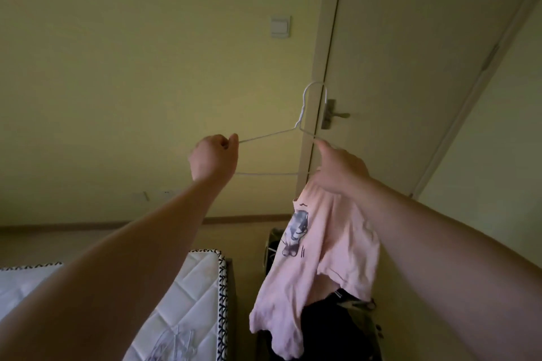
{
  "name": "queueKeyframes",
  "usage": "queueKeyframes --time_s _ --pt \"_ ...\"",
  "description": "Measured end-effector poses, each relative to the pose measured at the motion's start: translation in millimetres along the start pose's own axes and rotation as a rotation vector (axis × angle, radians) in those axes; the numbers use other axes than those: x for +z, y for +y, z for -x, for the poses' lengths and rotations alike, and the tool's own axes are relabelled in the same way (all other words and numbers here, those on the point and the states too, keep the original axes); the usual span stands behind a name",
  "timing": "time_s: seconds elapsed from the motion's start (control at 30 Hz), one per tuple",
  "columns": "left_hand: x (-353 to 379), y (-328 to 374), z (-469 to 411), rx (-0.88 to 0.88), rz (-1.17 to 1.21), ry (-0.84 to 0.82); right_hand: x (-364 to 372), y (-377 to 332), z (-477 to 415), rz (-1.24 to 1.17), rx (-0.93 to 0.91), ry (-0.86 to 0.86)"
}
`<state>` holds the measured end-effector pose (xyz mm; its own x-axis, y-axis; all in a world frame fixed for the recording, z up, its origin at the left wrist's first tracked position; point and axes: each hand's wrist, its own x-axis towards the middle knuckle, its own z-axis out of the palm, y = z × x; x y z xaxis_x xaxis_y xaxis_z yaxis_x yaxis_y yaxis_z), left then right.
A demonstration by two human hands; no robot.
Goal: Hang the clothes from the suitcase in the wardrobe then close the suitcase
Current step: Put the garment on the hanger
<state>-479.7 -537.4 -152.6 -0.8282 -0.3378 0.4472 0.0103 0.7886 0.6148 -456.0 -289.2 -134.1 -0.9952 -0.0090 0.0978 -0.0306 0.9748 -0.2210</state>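
Observation:
I hold a white wire hanger up in front of the wall. My left hand pinches its left end. My right hand grips the hanger's right side together with a pink T-shirt that bears a grey cartoon print. The shirt hangs down from that hand, bunched and dangling. Below it lies dark clothing, with a bit of the suitcase's edge showing behind the shirt. The wardrobe is out of view.
A white quilted mattress with black-and-white trim lies at lower left, with several more white hangers on it. A closed door with a lever handle stands right of centre. A light switch is on the wall.

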Motion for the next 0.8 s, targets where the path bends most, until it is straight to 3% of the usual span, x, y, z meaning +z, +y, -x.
queueKeyframes --time_s 0.13,0.33,0.47,0.6,0.8 --pt "-17.8 8.8 -3.6 0.097 0.015 0.048 2.3 -12.0 0.0 -0.109 0.12 0.025" --pt "-38.2 10.4 -2.9 0.217 -0.051 0.088 4.9 -18.2 8.5 -0.091 0.05 0.207" --pt "-42.2 11.0 -5.0 0.292 -0.09 0.137 3.7 -20.9 15.4 0.015 -0.026 0.185" --pt "-36.3 11.3 -5.4 0.415 -0.125 0.229 6.1 -22.9 18.7 0.06 0.012 0.154" --pt "-18.6 19.3 17.1 0.53 -0.064 0.091 7.7 -14.7 20.4 -0.004 0.018 0.203"
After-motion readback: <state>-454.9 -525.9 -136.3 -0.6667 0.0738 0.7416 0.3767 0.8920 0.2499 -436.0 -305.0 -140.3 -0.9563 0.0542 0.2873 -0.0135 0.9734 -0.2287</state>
